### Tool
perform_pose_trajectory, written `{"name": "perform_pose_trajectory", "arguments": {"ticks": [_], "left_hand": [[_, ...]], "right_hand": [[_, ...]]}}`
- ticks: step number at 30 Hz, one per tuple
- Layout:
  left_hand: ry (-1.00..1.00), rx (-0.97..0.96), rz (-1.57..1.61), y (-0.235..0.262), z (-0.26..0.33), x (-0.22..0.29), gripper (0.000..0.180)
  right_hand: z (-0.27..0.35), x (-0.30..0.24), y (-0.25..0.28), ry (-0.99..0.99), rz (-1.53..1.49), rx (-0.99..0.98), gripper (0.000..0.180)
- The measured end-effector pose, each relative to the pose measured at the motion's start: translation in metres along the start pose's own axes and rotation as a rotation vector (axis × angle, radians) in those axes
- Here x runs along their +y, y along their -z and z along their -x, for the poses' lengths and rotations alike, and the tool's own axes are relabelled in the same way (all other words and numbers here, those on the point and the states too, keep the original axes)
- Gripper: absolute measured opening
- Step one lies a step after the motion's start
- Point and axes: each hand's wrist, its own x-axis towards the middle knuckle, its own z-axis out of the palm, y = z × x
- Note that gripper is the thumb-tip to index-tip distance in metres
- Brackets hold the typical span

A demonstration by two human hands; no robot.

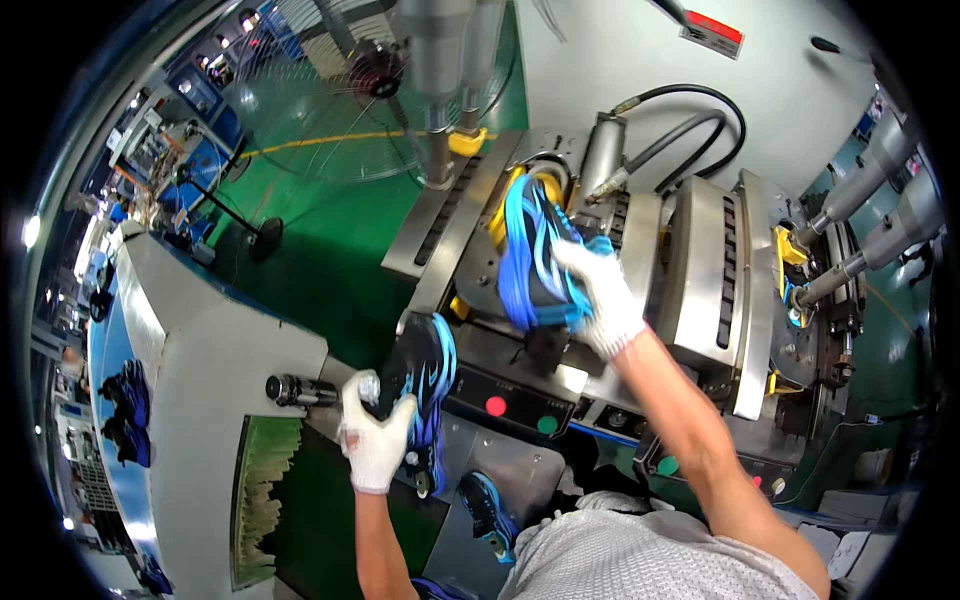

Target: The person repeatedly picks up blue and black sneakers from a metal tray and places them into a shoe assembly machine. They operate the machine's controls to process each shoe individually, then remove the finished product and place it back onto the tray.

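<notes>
My right hand (603, 300), in a white knitted glove, grips a blue and black sports shoe (530, 255). That shoe is at the metal press station (470, 275) in front of me, against its yellow-edged holder. My left hand (378, 432), gloved the same way, is closed on the side of a second black and blue shoe (428, 370), lower and to the left. Its thumb lies over the shoe's edge; part of its grip is hidden. Another blue and black shoe (487, 508) rests on the metal plate (535, 465) near my body.
A control panel with a red button (496, 405) and a green button (547, 425) fronts the station. A second press station (715, 270) stands right. Black hoses (690, 95) arch behind. A grey cabinet (215, 350) and a black cylindrical knob (288, 390) are left; a fan (380, 75) stands beyond.
</notes>
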Motion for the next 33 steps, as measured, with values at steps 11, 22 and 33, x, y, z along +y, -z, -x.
{"name": "perform_pose_trajectory", "arguments": {"ticks": [11, 22, 33], "left_hand": [[0.972, 0.204, -0.365, 0.051, 0.322, -0.154, 0.07], [1.036, 0.523, -0.304, -0.06, 0.447, -0.242, 0.063], [1.111, 0.436, -0.303, -0.049, 0.447, -0.203, 0.058]], "right_hand": [[-0.315, 0.095, 0.033, 0.261, 1.499, 0.424, 0.01], [-0.449, 0.016, 0.167, -0.124, 1.298, 0.109, 0.025], [-0.109, 0.076, -0.02, 0.584, 1.625, -0.339, 0.074]]}}
